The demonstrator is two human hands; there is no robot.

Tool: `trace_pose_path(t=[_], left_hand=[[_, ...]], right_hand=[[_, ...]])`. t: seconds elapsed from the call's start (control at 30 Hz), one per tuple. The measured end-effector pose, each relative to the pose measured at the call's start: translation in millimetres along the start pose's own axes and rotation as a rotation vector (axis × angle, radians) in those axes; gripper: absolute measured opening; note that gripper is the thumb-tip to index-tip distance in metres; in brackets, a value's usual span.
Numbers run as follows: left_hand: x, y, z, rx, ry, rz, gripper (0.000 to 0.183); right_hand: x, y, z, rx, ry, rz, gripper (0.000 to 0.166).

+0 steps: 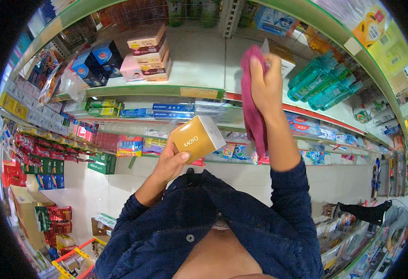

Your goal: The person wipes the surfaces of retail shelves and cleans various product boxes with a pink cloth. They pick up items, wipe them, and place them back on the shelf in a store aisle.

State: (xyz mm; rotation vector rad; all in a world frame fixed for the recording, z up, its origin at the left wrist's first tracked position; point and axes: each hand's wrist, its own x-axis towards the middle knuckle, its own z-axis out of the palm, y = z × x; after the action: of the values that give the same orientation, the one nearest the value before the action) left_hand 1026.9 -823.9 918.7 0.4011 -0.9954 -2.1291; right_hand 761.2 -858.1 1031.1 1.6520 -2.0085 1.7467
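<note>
A gold and white cardboard box (197, 139) rests in my left hand (172, 158), thumb across its near corner, in front of the lower shelves. My right hand (269, 83) is raised over the upper shelf and grips a crumpled magenta cloth (252, 104), which hangs down past the red-edged shelf front. Just behind the right hand stands another box, brown and white (283, 57), partly hidden by the fingers. To its right several green bottles (324, 82) lie tilted on the shelf. Stacked small pink and cream boxes (151, 57) stand farther left, beside dark blue boxes (102, 62).
The green shelf edge (148, 91) and red shelf edge (329, 120) run across below the upper shelf. Toothpaste boxes (173, 111) lie one level down. Hanging red packets (47, 148) fill the left side. A basket with red and yellow rims (72, 256) stands low at left.
</note>
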Motion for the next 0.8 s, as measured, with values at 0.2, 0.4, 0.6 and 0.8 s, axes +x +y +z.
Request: trace_pose_path(t=[0.2, 0.4, 0.6, 0.8], left_hand=[[-8, 14, -23, 0.073, 0.008, 0.025, 0.083], [1, 29, -50, 0.135, -0.003, 0.001, 0.085], [4, 39, -73, 0.101, 0.018, -0.018, 0.084], [1, 56, -86, 0.103, 0.037, -0.059, 0.085]], right_hand=[[25, 38, 73, -0.641, -0.487, -0.343, 0.042], [46, 75, 109, -0.758, -0.789, -0.242, 0.023], [90, 45, 148, -0.706, -0.813, -0.193, 0.027], [111, 82, 172, -0.864, -0.752, -0.592, 0.029]])
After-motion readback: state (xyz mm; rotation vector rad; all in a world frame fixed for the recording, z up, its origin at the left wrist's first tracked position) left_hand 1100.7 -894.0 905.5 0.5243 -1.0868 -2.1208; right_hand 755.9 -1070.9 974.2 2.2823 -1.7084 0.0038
